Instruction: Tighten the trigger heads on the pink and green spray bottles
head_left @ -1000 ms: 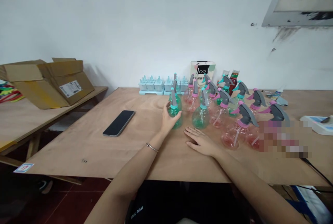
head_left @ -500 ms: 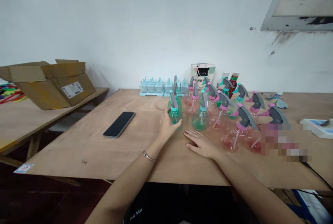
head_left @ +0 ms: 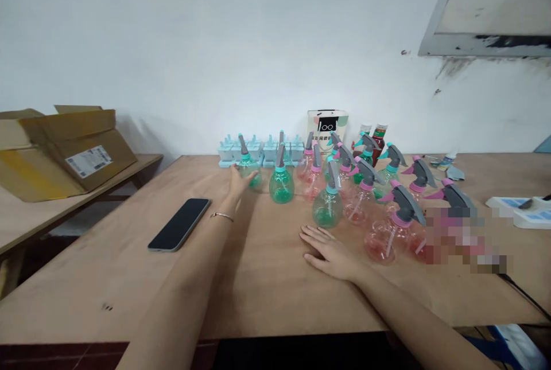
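Observation:
My left hand [head_left: 241, 180] is wrapped round a clear green spray bottle [head_left: 251, 174] with a grey trigger head, upright at the back left of the bottle group. My right hand [head_left: 329, 252] lies flat on the table, fingers spread, holding nothing. Just beyond its fingertips stands another green spray bottle [head_left: 327, 207]. A third green spray bottle [head_left: 282, 185] stands between it and the held one. Several pink spray bottles, such as the near one [head_left: 383, 238], crowd to the right of my right hand.
Light-blue ice-pop moulds [head_left: 271, 155] line the back near the wall. A phone [head_left: 179, 225] lies at left. Behind the bottles are a printed bag [head_left: 326, 123] and a red-brown bottle [head_left: 379, 143]. A cardboard box [head_left: 64, 152] sits on the left table; a white tray [head_left: 523, 209] is at right.
My left hand has carried a green spray bottle left and back, away from the others. My right hand stays flat on the table. The view has shifted slightly.

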`<state>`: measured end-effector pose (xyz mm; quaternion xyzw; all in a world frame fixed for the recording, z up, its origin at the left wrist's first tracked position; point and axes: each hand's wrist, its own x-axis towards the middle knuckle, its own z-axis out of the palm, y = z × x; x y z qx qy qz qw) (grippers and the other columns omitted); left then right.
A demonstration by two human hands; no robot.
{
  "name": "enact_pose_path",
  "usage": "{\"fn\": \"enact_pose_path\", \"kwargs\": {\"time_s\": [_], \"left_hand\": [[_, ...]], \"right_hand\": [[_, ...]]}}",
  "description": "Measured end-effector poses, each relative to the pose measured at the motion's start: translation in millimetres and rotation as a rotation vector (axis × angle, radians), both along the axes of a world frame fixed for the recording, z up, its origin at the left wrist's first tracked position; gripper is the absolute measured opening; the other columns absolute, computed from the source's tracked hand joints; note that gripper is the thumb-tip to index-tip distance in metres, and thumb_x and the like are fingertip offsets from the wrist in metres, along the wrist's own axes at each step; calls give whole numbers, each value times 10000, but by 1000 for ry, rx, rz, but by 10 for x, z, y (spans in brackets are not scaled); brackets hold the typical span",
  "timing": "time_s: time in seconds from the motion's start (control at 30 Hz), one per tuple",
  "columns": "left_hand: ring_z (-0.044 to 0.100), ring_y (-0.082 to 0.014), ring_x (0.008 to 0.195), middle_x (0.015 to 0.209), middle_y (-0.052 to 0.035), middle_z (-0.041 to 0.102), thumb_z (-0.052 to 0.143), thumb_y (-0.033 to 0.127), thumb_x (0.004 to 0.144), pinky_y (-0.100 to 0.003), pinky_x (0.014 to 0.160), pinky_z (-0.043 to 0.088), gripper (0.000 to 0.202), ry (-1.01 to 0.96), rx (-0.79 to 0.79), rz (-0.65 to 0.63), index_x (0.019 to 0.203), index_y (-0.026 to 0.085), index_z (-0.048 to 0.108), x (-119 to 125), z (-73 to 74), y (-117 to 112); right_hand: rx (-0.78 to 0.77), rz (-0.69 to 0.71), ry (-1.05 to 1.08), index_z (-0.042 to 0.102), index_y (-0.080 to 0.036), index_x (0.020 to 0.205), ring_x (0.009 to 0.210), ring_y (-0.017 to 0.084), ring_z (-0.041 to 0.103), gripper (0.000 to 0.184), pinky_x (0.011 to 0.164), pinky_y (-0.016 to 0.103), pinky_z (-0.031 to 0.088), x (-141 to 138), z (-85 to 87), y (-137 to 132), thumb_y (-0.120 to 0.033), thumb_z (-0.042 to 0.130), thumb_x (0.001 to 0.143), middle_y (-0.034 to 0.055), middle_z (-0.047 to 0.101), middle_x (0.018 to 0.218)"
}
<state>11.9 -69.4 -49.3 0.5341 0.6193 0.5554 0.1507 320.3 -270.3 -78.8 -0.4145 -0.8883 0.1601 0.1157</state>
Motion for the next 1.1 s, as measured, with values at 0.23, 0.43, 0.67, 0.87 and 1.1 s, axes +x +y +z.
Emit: {"fn": "enact_pose_path", "kwargs": {"time_s": [0.23, 0.43, 0.67, 0.87, 1.1], "left_hand": [[509, -325, 1240, 1283, -204, 520, 812, 300, 721, -466, 1016, 416, 675, -38, -13, -33, 1198, 147, 361, 272, 25, 298], [395, -299, 1313, 1280, -173, 440, 536, 374, 876, -486, 1084, 336, 385, -41, 538, 182, 1164, 165, 390, 401, -156, -304], [531, -313, 1160, 1211, -138, 515, 701, 406, 757, -478, 949, 448, 584, 205, 663, -391, 1235, 242, 407, 1305, -23, -1397], [512, -372, 1211, 1281, -210, 518, 800, 414, 721, -551, 1040, 293, 742, 34, 326, -546, 1282, 236, 348, 2067, 246, -1465], [608, -248, 949, 906, -46, 583, 706, 171, 738, -464, 964, 382, 502, -225, 273, -474, 1113, 218, 374, 2241, 318, -1318]], "right_hand": [[-21, 5, 4, 390, -176, 1490, 1486, 228, 259, 600, 1234, 474, 196, -11, 38, -2, -470, 415, 967, 78, 292, 1586], [-22, -4, 3, 391, -160, 1488, 1486, 232, 257, 604, 1232, 475, 200, -2, 12, 2, -458, 418, 964, 89, 292, 1584], [32, 2, 36, 421, -146, 1467, 1469, 263, 299, 590, 1216, 505, 226, -4, -63, 28, -433, 453, 952, 114, 352, 1561], [119, 56, 114, 539, -148, 1347, 1379, 260, 443, 457, 1175, 482, 318, -12, -20, 14, -323, 513, 925, 131, 518, 1450], [74, 0, 96, 535, -157, 1362, 1355, 279, 476, 485, 1155, 482, 345, -2, -73, 19, -371, 513, 928, 137, 517, 1450]]}}
